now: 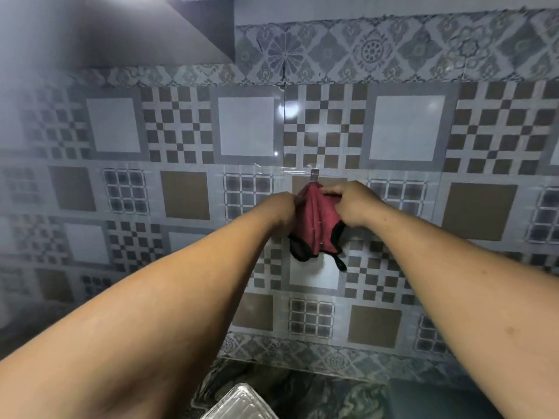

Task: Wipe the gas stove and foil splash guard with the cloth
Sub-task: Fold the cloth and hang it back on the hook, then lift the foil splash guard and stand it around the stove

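A red cloth (317,225) with black trim hangs against the tiled wall, bunched just below a small metal hook (314,174). My left hand (282,211) pinches its left edge and my right hand (352,204) grips its top right part. Both arms reach forward to the wall. A black loop of the cloth dangles at the bottom right. The gas stove is out of view. A shiny foil piece (242,402) shows at the bottom edge.
Patterned grey and brown tiles (181,192) cover the wall. A dark cabinet underside (121,31) hangs at the upper left. A marbled green countertop (317,394) lies below, with a dark object (429,400) at the lower right.
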